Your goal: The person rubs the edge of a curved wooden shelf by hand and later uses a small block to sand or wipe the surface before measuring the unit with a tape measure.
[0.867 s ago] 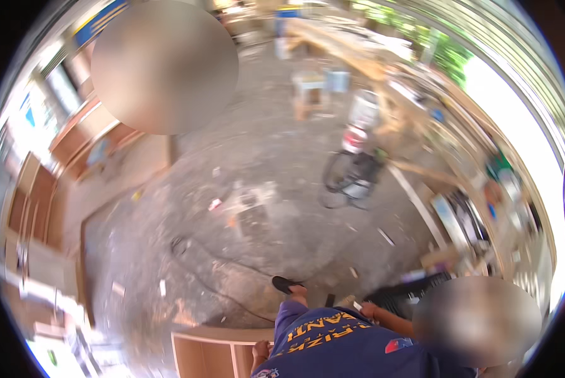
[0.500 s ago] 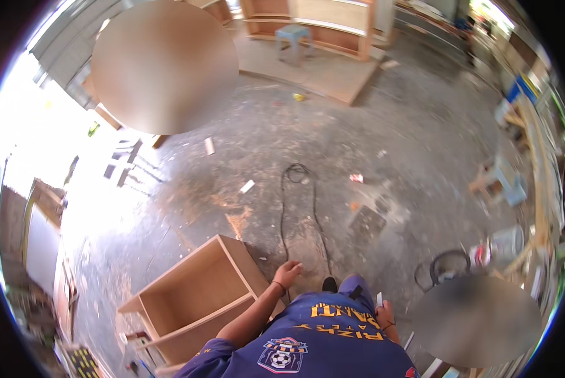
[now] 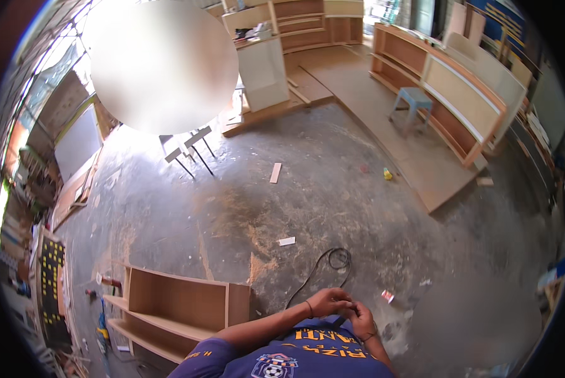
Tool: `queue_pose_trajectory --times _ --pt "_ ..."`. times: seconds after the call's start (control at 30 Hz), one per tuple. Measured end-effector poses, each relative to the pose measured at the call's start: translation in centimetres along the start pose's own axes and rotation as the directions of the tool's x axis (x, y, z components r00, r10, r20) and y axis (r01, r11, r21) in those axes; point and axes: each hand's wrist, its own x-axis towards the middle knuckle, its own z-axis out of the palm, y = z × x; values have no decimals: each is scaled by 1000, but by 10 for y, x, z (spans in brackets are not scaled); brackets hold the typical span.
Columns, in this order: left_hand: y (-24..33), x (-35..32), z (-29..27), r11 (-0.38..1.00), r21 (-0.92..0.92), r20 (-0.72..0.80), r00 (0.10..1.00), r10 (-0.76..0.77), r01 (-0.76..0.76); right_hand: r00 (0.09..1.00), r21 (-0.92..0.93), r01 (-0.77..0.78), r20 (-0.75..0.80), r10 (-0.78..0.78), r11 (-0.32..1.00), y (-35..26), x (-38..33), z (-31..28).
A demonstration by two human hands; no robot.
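Note:
My left hand [image 3: 326,303] and my right hand [image 3: 362,320] meet in front of my torso, fingertips touching. Both have their fingers bent inward and closed; whatever lies between them is too small or hidden to make out. To the left of my left forearm an unfinished wooden cabinet [image 3: 239,310] with open compartments lies on the floor, not touched by either hand. A black cable [image 3: 318,264] runs in a loop on the floor just beyond my hands.
Wooden shelf units [image 3: 462,88] and a blue stool [image 3: 415,97] stand on a raised wooden platform [image 3: 383,148] at the far right. Small scraps [image 3: 287,241] lie on the concrete floor. A blue power tool [image 3: 102,329] lies left of the cabinet. Two blurred round patches hide parts of the view.
My view has swung left. My hands, apart before, have come together. The small whitish piece seen in my right hand earlier no longer shows.

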Motion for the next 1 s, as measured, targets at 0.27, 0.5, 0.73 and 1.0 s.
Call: queue_pose_trajectory --times 0.27,0.5,0.73,1.0 --pt "25 75 -177 988 -137 -468 884 -5 -68 907 -10 -55 417 54 998 -89 263 25" --pt "72 181 -370 941 -275 -564 826 9 -198 862 -37 -158 482 156 987 -150 475 62" --pt "160 302 -533 981 -130 -486 872 66 -146 869 20 -266 438 230 964 -234 660 41" --pt "197 479 -717 912 -358 -539 842 -26 -200 955 37 -117 279 102 992 -238 893 -15"
